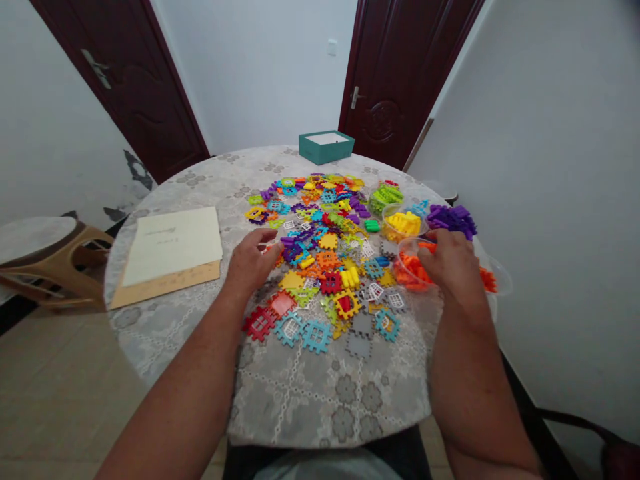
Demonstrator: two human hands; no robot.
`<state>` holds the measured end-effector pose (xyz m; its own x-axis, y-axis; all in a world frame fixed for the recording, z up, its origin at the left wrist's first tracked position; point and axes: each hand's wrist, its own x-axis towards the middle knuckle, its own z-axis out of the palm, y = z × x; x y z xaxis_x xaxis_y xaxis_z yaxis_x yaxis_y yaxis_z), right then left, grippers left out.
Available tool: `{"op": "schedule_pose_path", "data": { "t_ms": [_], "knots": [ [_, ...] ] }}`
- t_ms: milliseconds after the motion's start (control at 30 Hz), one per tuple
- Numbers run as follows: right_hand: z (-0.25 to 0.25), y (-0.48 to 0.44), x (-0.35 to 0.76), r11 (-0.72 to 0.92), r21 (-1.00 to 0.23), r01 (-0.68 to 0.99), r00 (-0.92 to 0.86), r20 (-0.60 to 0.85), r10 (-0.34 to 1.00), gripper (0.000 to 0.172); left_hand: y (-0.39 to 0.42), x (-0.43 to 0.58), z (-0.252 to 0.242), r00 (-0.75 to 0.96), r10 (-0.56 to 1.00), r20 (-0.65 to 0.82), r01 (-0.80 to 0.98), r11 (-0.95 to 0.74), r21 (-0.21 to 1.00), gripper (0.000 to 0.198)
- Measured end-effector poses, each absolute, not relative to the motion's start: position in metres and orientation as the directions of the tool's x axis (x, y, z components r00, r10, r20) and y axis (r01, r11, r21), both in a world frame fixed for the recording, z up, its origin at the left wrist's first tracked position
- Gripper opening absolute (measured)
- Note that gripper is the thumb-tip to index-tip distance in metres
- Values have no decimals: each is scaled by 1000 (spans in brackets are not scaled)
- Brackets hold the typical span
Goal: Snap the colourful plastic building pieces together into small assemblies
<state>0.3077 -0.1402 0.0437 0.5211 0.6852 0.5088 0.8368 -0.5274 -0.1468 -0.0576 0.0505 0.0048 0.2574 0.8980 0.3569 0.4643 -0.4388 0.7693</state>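
My left hand [253,261] is at the left edge of a spread of plastic building pieces [327,260]. Its thumb and forefinger are apart, close to orange and purple pieces; I see nothing held between them. My right hand [450,259] is over a clear round tub of orange pieces [413,267], fingers bent and thumb pointing inward. Whatever its fingertips hold, if anything, is hidden. The spread mixes square notched tiles, white window-like frames and small connectors in many colours. Near me lie a red window tile [261,324], a blue window tile [317,336] and grey tiles [359,345].
Beyond the orange tub stand tubs of yellow [403,225], green [387,197] and purple pieces [453,220]. A teal box [327,148] sits at the table's far edge. Papers [173,243] lie on the left of the round table [330,393]. A wooden stool [60,267] stands left.
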Motion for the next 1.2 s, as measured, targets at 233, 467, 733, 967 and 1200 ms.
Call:
{"op": "schedule_pose_path", "data": {
  "t_ms": [233, 467, 733, 967, 1200],
  "knots": [
    [68, -142, 251, -107, -469, 877, 291, 339, 895, 26, 52, -53, -7, 404, 805, 435, 560, -593, 579, 36],
    [30, -124, 195, -55, -391, 919, 105, 108, 989, 35, 50, -48, -8, 574, 664, 480, 463, -746, 479, 40],
    [6, -98, 178, 24, -496, 868, 69, 168, 983, 36, 54, -50, -18, 667, 614, 423, 486, -788, 377, 41],
    [3, -92, 191, -4, -722, 691, 261, 244, 934, 34, 62, -52, -30, 599, 654, 461, 566, -754, 334, 29],
    [2, -91, 198, -30, -772, 635, 331, 237, 914, 35, 65, -54, -32, 485, 714, 504, 660, -678, 325, 24]
  ]
}}
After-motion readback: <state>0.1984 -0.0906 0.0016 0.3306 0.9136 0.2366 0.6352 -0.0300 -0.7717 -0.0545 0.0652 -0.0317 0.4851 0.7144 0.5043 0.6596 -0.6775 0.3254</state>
